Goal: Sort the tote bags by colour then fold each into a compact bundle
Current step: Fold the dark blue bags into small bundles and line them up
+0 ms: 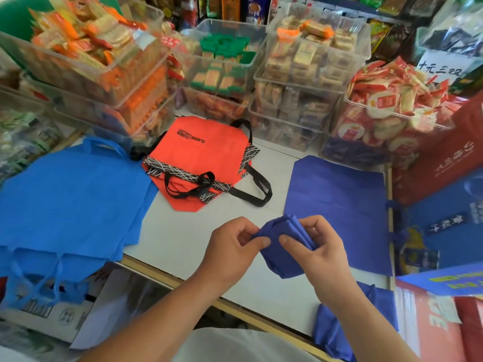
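Both hands are on one indigo bundle point(281, 262), held just above the near edge of the table point(183, 231). The left hand point(232, 244) pinches its left corner between thumb and curled fingers. The right hand point(317, 246) has its thumb on top and fingers wrapped round the right side, so both are closed on the cloth with nothing free. The bundle looks partly folded, with layers showing at the top and the bottom edge loose. Main risk is that the stiff non-woven fabric springs open if either pinch eases before the last tuck, so the fold comes undone. The handles can't be seen; if they aren't tucked in, they could slip out and loosen the bundle. It is also held in the air rather than pressed on the table, so creases may end up soft and the bundle not compact. On sorting, the flat indigo bag point(339, 199) lies just right of the hands, the light-blue pile point(70, 199) is far left and the red bags point(201, 152) are in the middle. Putting the bundle down on the light-blue pile would mix two close shades. More indigo cloth point(337, 327) hangs over the near edge under the right forearm, and an elbow nudge could drag it off. The light-blue pile overhangs the left edge too. The snack bins point(295, 74) at the back are well apart, so there's little snag risk there.
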`<state>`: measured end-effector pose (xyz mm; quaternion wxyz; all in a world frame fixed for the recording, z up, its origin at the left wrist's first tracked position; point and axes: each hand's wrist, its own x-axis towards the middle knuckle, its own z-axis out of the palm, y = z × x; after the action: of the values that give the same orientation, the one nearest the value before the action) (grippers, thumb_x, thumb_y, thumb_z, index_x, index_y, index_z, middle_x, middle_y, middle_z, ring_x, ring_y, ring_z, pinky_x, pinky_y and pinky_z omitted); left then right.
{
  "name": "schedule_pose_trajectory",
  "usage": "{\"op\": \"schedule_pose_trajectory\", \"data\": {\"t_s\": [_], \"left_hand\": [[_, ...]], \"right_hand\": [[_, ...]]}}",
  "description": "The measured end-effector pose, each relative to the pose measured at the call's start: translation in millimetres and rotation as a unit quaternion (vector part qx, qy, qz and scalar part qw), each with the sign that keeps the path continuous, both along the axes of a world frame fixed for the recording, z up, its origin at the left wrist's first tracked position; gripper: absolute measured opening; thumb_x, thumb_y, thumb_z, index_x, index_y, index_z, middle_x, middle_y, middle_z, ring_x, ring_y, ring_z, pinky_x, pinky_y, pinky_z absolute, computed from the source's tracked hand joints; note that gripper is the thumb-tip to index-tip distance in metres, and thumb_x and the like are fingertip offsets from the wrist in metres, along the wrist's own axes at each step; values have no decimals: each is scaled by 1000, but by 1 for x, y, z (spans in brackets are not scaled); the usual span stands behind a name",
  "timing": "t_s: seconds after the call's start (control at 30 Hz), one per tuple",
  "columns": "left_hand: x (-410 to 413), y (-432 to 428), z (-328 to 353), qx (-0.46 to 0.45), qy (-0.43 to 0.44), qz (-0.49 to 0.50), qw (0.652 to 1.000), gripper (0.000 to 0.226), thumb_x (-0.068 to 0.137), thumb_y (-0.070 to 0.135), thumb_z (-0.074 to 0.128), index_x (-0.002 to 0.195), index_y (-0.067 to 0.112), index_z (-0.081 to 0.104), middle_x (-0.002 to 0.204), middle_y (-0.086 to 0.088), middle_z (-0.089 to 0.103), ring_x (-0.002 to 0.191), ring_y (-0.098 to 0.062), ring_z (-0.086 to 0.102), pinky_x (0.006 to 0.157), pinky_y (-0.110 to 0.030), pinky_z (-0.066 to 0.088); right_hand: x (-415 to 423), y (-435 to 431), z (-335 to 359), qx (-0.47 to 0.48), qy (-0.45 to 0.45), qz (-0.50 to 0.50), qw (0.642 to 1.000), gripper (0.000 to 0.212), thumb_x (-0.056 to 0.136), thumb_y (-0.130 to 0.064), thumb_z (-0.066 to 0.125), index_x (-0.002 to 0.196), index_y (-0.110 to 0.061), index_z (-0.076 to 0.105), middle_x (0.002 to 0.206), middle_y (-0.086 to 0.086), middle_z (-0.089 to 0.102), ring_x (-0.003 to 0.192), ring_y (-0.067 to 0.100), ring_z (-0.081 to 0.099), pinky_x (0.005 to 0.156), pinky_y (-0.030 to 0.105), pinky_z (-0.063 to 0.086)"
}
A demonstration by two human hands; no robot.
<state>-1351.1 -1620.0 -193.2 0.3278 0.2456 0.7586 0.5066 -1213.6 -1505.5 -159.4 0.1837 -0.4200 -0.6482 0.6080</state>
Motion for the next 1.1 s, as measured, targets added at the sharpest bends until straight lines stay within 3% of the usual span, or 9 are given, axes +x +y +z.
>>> {"op": "schedule_pose_trajectory", "data": {"t_s": [0.23, 0.3, 0.4, 0.47, 0.53, 0.63, 0.77, 0.9, 1.1], "left_hand": [[13, 0, -3, -44, 256, -54, 964, 16, 97, 26, 65, 86, 24, 54, 86, 13, 51, 81, -8, 52, 66, -22, 46], [17, 1, -3, -50, 267, -71, 960, 15, 96, 22, 65, 86, 22, 53, 88, 13, 52, 86, -9, 50, 70, -22, 45], [8, 7, 12, -18, 67, -10, 998, 10, 92, 12, 67, 87, 19, 62, 88, 9, 64, 82, -3, 60, 69, -15, 48], [-2, 10, 26, -1, -100, 15, 995, 7, 92, 8, 64, 91, 14, 67, 84, 5, 71, 76, -2, 63, 69, -17, 50], [-8, 12, 34, -19, -181, -18, 983, 11, 94, 18, 64, 97, 10, 69, 87, -1, 73, 83, -8, 64, 82, -26, 53], [-4, 13, 34, -47, -138, -36, 989, 24, 90, 34, 75, 101, 14, 68, 94, -2, 74, 83, -5, 68, 80, -25, 57], [-6, 15, 32, -29, -87, -29, 995, 17, 91, 28, 75, 96, 14, 66, 89, -1, 72, 75, 1, 64, 72, -20, 58], [-12, 11, 30, -1, -156, -30, 987, 11, 94, 21, 73, 95, 12, 66, 92, -8, 75, 91, -22, 73, 87, -43, 62], [-19, 7, 41, 18, -244, -40, 969, 20, 90, 22, 78, 98, 8, 68, 94, -9, 75, 89, -17, 72, 90, -40, 62]], "right_hand": [[-7, -7, -6, 74, -36, -19, 996, 20, 86, -12, 79, 88, -19, 60, 76, -10, 64, 66, 7, 58, 55, 16, 48], [-9, -11, -7, 103, -33, -9, 994, 23, 86, -9, 77, 83, -16, 56, 70, -11, 61, 60, 4, 52, 53, 14, 44], [-9, -14, -7, 125, -22, 31, 991, 24, 88, -7, 76, 83, -20, 56, 70, -14, 61, 61, 5, 52, 54, 14, 42], [-6, -12, -8, 151, -26, 62, 986, 20, 90, -11, 75, 86, -22, 59, 72, -10, 62, 64, 9, 53, 54, 15, 41], [-2, -10, -13, 177, -50, 86, 979, 21, 90, -13, 74, 87, -26, 58, 75, -6, 62, 67, 14, 54, 56, 18, 42], [-3, -9, -13, 184, -65, 95, 976, 23, 88, -13, 75, 87, -28, 58, 76, -1, 63, 67, 17, 56, 54, 22, 45], [-6, -6, 3, 114, -37, 67, 991, 25, 84, -8, 81, 94, -26, 65, 82, -13, 70, 73, 5, 66, 56, 15, 51], [-1, -11, 15, 72, 2, 94, 993, 35, 82, -1, 80, 107, -24, 68, 91, -17, 73, 77, 7, 71, 62, 16, 54], [1, -10, 2, 111, 28, 39, 993, 32, 84, -7, 82, 107, -27, 72, 96, -14, 74, 93, 7, 70, 73, 11, 51]]}}
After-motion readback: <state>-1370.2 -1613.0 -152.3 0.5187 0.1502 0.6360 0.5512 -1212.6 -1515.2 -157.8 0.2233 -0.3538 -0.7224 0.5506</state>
